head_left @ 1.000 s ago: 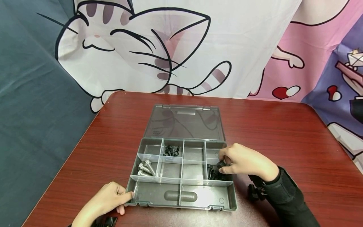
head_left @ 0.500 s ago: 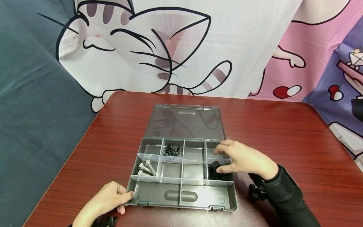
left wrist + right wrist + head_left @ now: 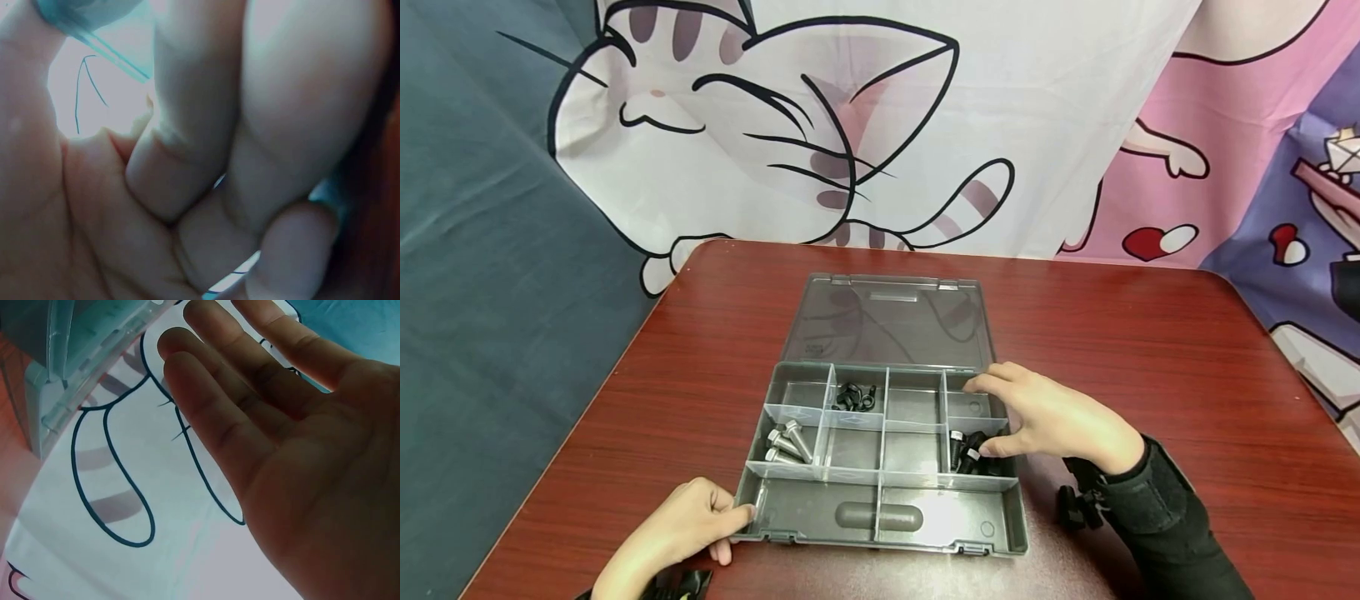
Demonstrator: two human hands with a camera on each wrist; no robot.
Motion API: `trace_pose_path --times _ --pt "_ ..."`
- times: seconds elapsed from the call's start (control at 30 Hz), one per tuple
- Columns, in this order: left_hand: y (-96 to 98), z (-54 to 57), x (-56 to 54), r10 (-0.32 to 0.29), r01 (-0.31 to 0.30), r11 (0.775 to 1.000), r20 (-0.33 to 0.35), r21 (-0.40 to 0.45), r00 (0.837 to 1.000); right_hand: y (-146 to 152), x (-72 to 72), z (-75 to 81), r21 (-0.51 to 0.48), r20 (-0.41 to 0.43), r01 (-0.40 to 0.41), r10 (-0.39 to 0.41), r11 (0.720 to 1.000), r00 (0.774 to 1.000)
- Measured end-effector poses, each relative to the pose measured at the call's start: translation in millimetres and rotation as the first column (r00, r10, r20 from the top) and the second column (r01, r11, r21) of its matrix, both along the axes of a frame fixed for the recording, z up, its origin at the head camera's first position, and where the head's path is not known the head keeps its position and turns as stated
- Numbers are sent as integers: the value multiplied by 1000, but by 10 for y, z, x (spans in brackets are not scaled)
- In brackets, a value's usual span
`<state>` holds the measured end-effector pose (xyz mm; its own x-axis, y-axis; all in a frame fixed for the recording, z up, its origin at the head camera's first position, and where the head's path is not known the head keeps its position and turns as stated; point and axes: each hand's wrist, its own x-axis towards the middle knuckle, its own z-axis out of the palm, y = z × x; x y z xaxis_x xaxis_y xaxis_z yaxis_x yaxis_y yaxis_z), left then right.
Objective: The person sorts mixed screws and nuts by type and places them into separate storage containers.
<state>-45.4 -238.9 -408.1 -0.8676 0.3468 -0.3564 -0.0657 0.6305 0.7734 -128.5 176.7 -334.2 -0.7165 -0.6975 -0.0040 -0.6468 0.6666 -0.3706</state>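
the step in hand looks to be sorting or handling the black bolts (image 3: 957, 448), which lie heaped at the right end of the middle row of the box (image 3: 947, 508). the right hand (image 3: 1052, 417) is over that spot with its fingers loosely stretched and nothing seen in its grasp; whether the thumb touches a bolt is hard to tell. picking one up would call for thumb and fingertips to dip in and pinch a single bolt. the left hand (image 3: 696, 521) grips the near left corner of the box, its thumb over the rim

around them, silver bolts (image 3: 793, 442) lie at the left of the middle row and small black rings (image 3: 854, 398) in the back row. the lid (image 3: 891, 321) lies folded back on the table (image 3: 1120, 350), out of the way; the dividers and the tangled heap leave little finger room
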Motion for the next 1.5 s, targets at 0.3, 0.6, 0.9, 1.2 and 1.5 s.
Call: trace_pose_path --times 0.3,0.6,0.9,1.2,1.5 --pt "8 8 -3 7 -7 1000 -2 -21 1000 180 20 -15 -22 -49 50 -51 999 997" --pt "9 0 1 23 -22 1000 26 -13 999 373 56 -66 -18 -73 87 -88 996 993" --pt "7 -5 -3 18 -17 1000 19 -22 1000 545 119 -97 7 -30 129 -128 992 991" --pt "6 -8 1 12 -12 1000 17 -13 1000 626 233 -212 34 -7 128 -128 991 992" --pt "9 -3 8 8 -8 1000 4 -12 1000 662 402 -336 70 70 112 -117 991 991"
